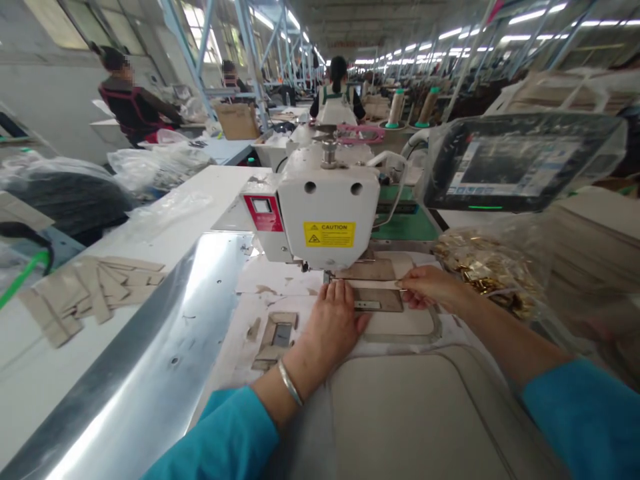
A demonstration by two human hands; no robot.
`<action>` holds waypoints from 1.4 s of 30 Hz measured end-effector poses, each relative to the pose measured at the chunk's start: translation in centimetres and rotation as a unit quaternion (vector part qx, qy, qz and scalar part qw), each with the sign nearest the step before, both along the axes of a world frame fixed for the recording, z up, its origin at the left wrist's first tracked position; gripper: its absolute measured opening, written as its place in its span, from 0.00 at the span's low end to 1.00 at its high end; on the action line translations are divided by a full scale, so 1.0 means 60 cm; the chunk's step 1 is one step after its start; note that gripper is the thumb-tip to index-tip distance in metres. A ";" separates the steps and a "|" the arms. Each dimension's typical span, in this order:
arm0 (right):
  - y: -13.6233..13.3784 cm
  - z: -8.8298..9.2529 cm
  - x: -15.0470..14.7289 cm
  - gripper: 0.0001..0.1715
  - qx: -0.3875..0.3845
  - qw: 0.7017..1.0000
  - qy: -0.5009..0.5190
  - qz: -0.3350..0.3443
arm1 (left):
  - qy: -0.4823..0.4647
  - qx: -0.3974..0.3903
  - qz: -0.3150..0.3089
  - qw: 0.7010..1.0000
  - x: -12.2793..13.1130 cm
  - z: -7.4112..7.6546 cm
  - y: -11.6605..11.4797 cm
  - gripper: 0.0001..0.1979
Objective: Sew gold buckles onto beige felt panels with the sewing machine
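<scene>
A pale beige strip (375,285) lies across a brown backing piece (379,269) under the head of the white sewing machine (327,200). My right hand (430,288) pinches the strip's right end between thumb and fingers. Close to the needle area, my left hand (334,327) lies flat, fingers stretched forward and their tips at the strip's left end. Just right of those fingers is a small metal plate (367,305). Beneath sits a beige panel (400,325) with rounded corners. Left of my wrist, a small frame of brown pieces (274,340) surrounds a dark opening.
Several beige strips (95,287) are spread on the white table at left, beyond a shiny metal plate (150,353). A plastic-wrapped screen (520,163) stands at right, above a bag of gold-coloured metal parts (493,270). A large beige panel (400,407) lies nearest me. Other people work farther back.
</scene>
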State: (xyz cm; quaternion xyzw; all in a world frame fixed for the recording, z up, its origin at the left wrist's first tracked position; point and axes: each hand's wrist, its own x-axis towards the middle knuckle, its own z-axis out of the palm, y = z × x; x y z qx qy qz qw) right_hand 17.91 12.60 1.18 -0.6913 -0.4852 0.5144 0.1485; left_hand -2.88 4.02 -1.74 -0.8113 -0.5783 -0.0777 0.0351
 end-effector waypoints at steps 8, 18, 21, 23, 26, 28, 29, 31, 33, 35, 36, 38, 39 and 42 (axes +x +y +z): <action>-0.005 0.012 -0.001 0.11 -0.005 1.000 0.003 0.010 | 0.024 0.023 0.004 0.999 0.018 0.022 0.007 0.26; -0.001 0.006 0.004 0.14 0.017 0.999 -0.036 0.030 | -0.046 0.032 0.009 0.998 -0.027 -0.005 -0.024 0.24; 0.001 0.004 0.007 0.12 0.021 0.999 -0.034 0.030 | -0.050 0.015 0.000 0.999 -0.041 0.006 -0.019 0.22; 0.004 0.001 0.006 0.11 0.023 0.998 -0.038 0.033 | -0.046 0.007 -0.008 0.999 -0.049 0.014 -0.015 0.20; 0.010 -0.005 -0.005 0.11 0.034 0.997 -0.056 0.042 | -0.036 0.010 -0.005 0.999 -0.061 0.022 -0.011 0.18; 0.013 -0.009 -0.017 0.13 0.037 0.996 -0.070 0.042 | -0.029 0.012 0.002 1.000 -0.072 0.023 -0.010 0.16; 0.014 -0.010 -0.025 0.14 0.035 0.996 -0.076 0.042 | -0.025 0.011 0.005 1.000 -0.078 0.023 -0.010 0.16; 0.015 -0.010 -0.042 0.14 0.030 0.995 -0.086 0.042 | -0.020 0.006 0.008 1.000 -0.090 0.024 -0.009 0.14; 0.014 -0.008 -0.059 0.14 0.023 0.994 -0.095 0.046 | -0.017 0.005 0.011 1.000 -0.103 0.025 -0.010 0.14; 0.013 -0.005 -0.077 0.13 0.017 0.994 -0.099 0.050 | -0.013 0.008 0.016 1.000 -0.116 0.026 -0.011 0.13; 0.012 -0.003 -0.085 0.12 0.016 0.994 -0.094 0.051 | -0.011 0.010 0.019 1.000 -0.122 0.027 -0.012 0.13; 0.009 0.001 -0.101 0.11 0.013 0.996 -0.080 0.049 | -0.005 0.012 0.024 1.000 -0.134 0.027 -0.015 0.13; 0.008 0.003 -0.108 0.10 0.012 0.996 -0.073 0.047 | -0.003 0.012 0.026 1.000 -0.140 0.027 -0.016 0.13; 0.005 0.006 -0.131 0.10 0.010 0.997 -0.064 0.045 | -0.005 0.013 0.031 0.999 -0.160 0.026 -0.017 0.13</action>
